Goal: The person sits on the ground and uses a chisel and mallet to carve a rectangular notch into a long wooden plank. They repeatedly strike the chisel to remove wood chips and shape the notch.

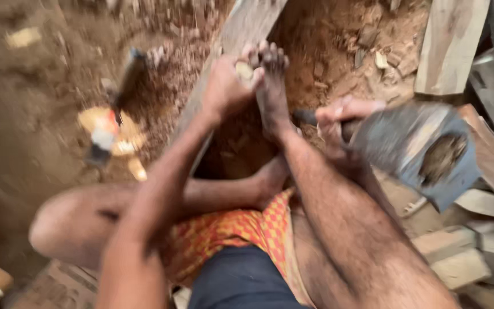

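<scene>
Seated on the dirt floor (18,131), the person is gripping a heavy-looking, blurred adze-like tool (418,149) by its handle with the right hand (338,123), while the left hand (227,86) is pinching a small stiff wood chip (243,70) against the rigid plank (241,34) beside the bare foot (271,86).

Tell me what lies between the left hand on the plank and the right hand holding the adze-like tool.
In the head view, the person's bare foot lies between the left hand and the right hand, resting against the plank.
</scene>
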